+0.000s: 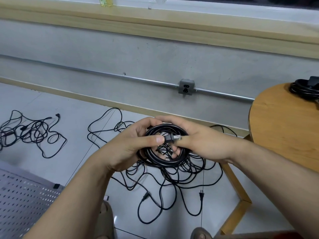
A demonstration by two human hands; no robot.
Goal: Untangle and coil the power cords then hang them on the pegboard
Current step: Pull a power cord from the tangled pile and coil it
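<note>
Coiled cord [164,161], rim partly hidden by left hand [131,144], right hand [198,144].

A grey plastered wall [120,49] ran along the far edge of a pale tiled floor [69,104], with a light wooden skirting [103,102] at its foot. A metal conduit [86,70] crossed the wall to a steel outlet box [186,87]. Above, a wooden sill [155,26] lay beneath a white window frame [224,7]. A round wooden table [284,135] stood at the floor's right edge.
</note>
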